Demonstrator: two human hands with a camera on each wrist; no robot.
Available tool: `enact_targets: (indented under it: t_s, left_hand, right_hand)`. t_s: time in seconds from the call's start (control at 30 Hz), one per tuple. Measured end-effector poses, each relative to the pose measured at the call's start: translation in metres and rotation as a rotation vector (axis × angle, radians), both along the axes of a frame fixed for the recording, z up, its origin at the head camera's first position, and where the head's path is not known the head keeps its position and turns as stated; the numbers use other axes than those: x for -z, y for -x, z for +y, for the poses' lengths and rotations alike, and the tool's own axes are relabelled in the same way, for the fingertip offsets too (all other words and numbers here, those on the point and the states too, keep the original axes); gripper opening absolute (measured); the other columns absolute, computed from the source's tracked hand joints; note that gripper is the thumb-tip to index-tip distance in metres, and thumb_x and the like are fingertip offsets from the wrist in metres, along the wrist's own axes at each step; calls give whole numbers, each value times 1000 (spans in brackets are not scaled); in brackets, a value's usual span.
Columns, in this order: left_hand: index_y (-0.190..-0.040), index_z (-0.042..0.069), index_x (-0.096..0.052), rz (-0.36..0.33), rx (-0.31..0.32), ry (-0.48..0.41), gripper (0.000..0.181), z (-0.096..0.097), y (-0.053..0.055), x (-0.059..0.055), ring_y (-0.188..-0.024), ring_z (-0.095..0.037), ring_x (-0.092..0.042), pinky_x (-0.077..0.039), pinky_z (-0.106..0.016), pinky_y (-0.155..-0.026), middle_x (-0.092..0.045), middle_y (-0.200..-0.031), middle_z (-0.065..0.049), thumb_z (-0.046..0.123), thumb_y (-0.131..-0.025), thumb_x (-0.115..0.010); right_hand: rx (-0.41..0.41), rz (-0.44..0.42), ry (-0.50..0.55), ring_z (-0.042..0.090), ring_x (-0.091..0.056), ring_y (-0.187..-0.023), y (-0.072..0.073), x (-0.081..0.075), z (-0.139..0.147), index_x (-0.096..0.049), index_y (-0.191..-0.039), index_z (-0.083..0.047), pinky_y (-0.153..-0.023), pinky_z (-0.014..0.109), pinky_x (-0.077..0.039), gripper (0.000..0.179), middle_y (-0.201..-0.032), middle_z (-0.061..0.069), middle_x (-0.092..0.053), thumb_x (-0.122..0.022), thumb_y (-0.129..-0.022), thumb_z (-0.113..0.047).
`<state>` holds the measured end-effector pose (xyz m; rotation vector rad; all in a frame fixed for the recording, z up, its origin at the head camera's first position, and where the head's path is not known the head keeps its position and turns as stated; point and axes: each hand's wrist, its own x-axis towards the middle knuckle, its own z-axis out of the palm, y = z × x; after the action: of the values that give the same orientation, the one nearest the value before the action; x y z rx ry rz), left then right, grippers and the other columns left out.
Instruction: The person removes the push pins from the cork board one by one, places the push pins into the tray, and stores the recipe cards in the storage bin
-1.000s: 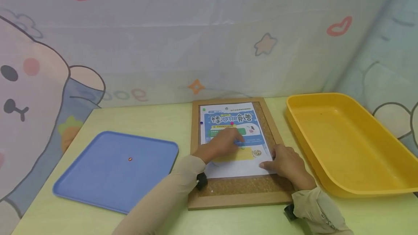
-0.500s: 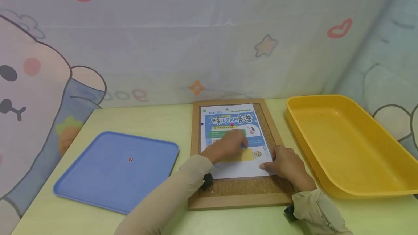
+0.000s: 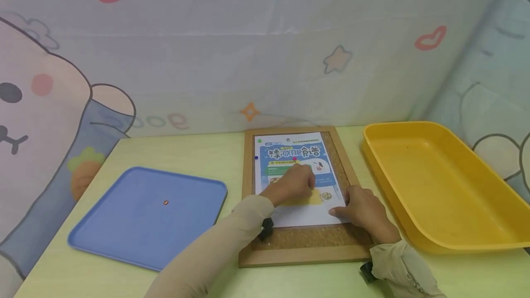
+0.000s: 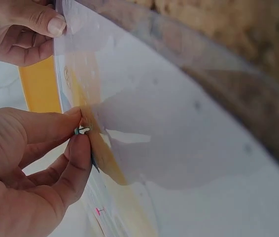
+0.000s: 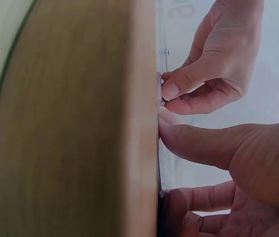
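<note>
My left hand (image 3: 295, 181) is over the middle of a printed poster (image 3: 299, 219) lying on a wood-framed corkboard (image 3: 306, 237). Thumb and bent fingers pinch a small green push pin (image 4: 78, 131) close over the sheet; its metal needle shows in the left wrist view. My right hand (image 3: 365, 208) rests on the right side of the board, thumb on the poster's lower right, bent fingers by the wooden frame. Other push pins sit in the poster: a green pin (image 3: 259, 141), a blue pin (image 3: 256, 157) and a pink pin (image 3: 295, 159).
Left of the board is a blue tray (image 3: 124, 229) with one small red-orange object (image 3: 165, 202) on it. A deep yellow tub (image 3: 447, 187) stands to the right. Behind the pale table (image 3: 198, 151) hangs a cartoon-printed white curtain (image 3: 232, 59).
The left hand has shifted slightly right, and its fingers have closed over the green pin, which showed below the fingertips a second ago. My right hand has stayed in place.
</note>
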<state>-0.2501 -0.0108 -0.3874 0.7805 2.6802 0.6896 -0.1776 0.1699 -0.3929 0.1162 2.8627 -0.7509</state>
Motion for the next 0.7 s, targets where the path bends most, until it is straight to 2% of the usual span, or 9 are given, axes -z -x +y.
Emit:
enact_targets:
  t_s: [0.2, 0.33, 0.57, 0.7]
  left_hand:
    - [-85, 6, -74, 8, -19, 14, 5, 1, 0, 0, -67, -13, -57, -45, -18, -59, -66, -79, -2, 5, -88, -70]
    - [-87, 6, -71, 21, -17, 39, 5, 3, 0, 1, -68, -13, -56, -45, -18, -60, -64, -80, -2, 5, -89, -67]
    - [-93, 6, -68, 72, 26, 100, 5, 7, 3, 3, -73, -13, -54, -44, -19, -65, -60, -84, -2, 5, -88, -67]
    - [-102, 7, -64, 62, 31, 157, 11, 10, 1, 3, -78, -14, -53, -45, -20, -68, -58, -89, -1, 9, -91, -66]
  right_hand:
    - [-3, 1, 16, 23, -54, -69, 0, 1, -2, -62, -93, 2, -59, 32, -38, 43, -75, 9, -58, -86, -76, -30]
    - [-9, 15, 18, 24, -54, -69, -1, 0, -2, -62, -92, 2, -58, 32, -38, 42, -75, 10, -58, -86, -76, -29]
    - [-9, 31, 17, 24, -53, -67, -1, -1, 0, -61, -90, 2, -57, 32, -38, 42, -73, 9, -57, -86, -76, -30]
    - [-12, 40, 16, 23, -53, -67, -2, -2, 1, -61, -88, 1, -57, 32, -37, 41, -72, 9, -57, -86, -76, -30]
